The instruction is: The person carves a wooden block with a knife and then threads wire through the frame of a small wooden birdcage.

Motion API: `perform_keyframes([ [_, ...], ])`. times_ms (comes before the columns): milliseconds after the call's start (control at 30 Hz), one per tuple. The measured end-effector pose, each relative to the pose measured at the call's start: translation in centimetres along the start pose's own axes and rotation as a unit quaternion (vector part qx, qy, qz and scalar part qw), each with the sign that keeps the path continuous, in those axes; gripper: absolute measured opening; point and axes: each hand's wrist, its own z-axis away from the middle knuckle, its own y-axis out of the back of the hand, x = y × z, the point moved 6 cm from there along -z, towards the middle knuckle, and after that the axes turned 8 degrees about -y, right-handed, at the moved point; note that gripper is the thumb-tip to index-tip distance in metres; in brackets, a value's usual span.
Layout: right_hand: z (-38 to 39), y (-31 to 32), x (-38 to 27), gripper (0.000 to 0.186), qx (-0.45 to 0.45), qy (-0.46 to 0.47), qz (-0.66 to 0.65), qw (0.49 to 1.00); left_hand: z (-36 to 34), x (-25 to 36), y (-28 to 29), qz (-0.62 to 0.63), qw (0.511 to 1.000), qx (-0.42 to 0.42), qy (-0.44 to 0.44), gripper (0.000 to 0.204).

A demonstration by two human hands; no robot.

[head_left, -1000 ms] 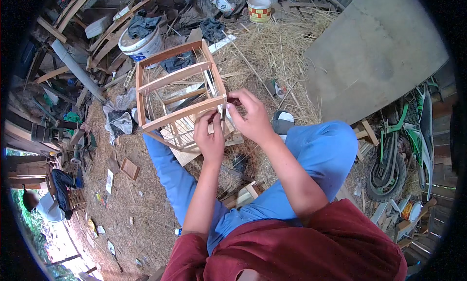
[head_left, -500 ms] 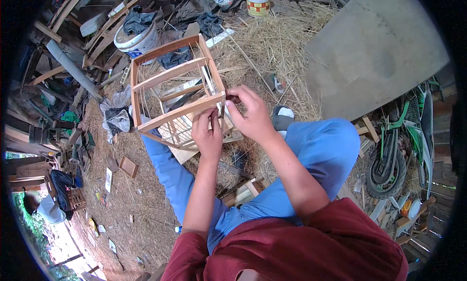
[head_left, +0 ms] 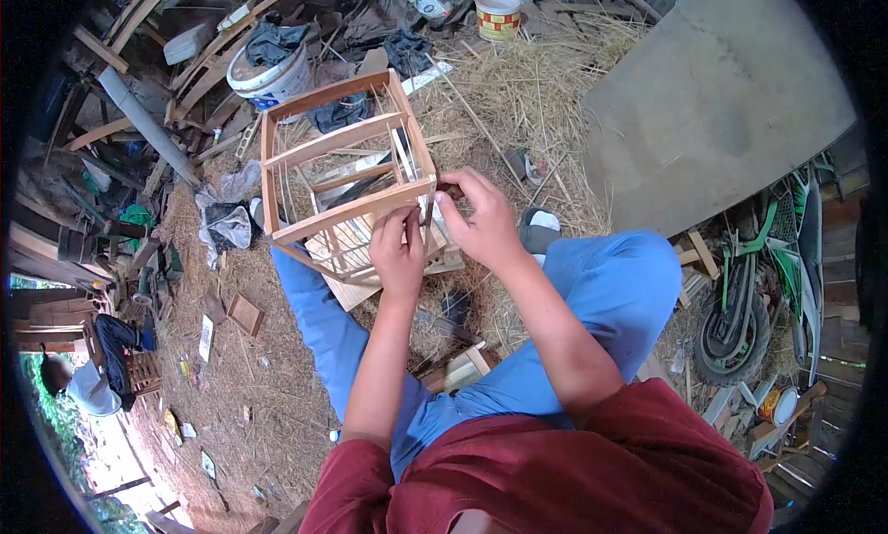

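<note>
A wooden cage frame [head_left: 338, 137] with thin slats and bars stands tilted in front of me, close to my bent legs. At its near right corner both my hands come together. My left hand [head_left: 398, 252] is closed in a pinch on the near side, just below the top rail; what its fingertips hold is too small to make out. From the right, my right hand [head_left: 486, 221] reaches round the corner post with thumb and fingers bent in. Its fingertips are partly hidden at the post, and whatever they pinch cannot be told.
Straw covers the ground. Behind the cage are a white bucket [head_left: 270, 79] with dark plastic on it and a smaller patterned bucket [head_left: 498, 16]. A large grey board [head_left: 712, 109] leans at right, above a green motorbike [head_left: 740, 294]. A small wooden tray [head_left: 245, 314] lies left; another person [head_left: 97, 391] sits far left.
The whole view has shifted slightly. Both hands keep their places at the cage's corner, with only small finger movement.
</note>
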Motion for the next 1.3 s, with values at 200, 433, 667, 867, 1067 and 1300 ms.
perform_keyframes([
  [200,0.2,0.1,0.0,0.020,0.006,0.005,0.001,1.000,0.0,0.1,-0.1,0.009,1.000,0.004,0.006,0.016],
  [433,0.2,0.0,0.8,0.019,-0.004,-0.008,-0.003,1.000,-0.1,0.2,-0.1,0.011,1.000,0.009,0.000,0.012],
  [667,0.2,-0.3,0.9,0.019,0.001,-0.004,-0.019,1.000,0.0,0.2,0.0,0.015,1.000,0.013,0.001,0.014],
  [867,0.1,-0.3,0.8,0.019,0.004,0.005,-0.014,1.000,-0.2,0.6,0.0,0.019,1.000,0.009,0.003,0.014],
  [1067,0.1,-0.1,0.8,0.017,0.008,0.017,0.014,1.000,0.2,0.5,0.0,0.036,0.999,0.001,0.038,0.014],
  [1300,0.0,0.6,-0.4,0.019,0.010,0.019,0.016,1.000,0.9,1.5,1.7,0.092,0.993,0.022,0.073,0.018],
])
